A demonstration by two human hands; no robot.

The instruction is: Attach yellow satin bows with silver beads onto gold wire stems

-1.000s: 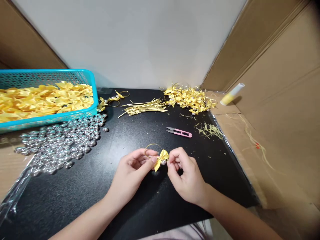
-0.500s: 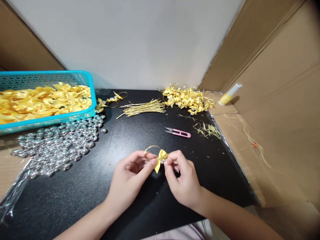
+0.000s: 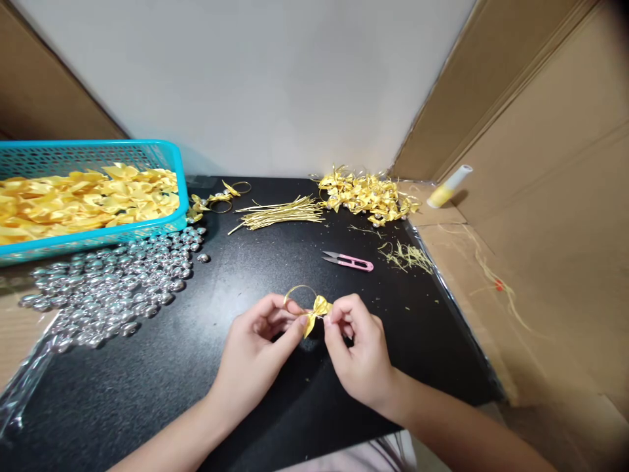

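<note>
A yellow ribbon bow [image 3: 320, 307] with a loop of thin gold cord [image 3: 301, 287] is held between my two hands above the black tabletop. My left hand [image 3: 263, 344] pinches the bow's left side between thumb and forefinger, and the loop rises over those fingertips. At the bow's right edge, my right hand [image 3: 356, 347] is closed in a pinch with thumb and forefinger pressed together. Its fingertips cover the spot where a silver bead showed earlier, so exactly which part they grip is hidden.
A turquoise basket [image 3: 182, 177] of yellow bows stands left, with many silver beads [image 3: 113, 295] before it. Gold cord lengths [image 3: 280, 213], finished-looking bow pieces [image 3: 366, 193], pink thread snips [image 3: 348, 260], cord scraps [image 3: 405, 255] and a white-yellow tube [image 3: 449, 185] lie beyond my hands.
The bow has turned slightly between my fingers, and the silver bead beneath it is now mostly out of sight. Both hands stay in nearly the same place.
</note>
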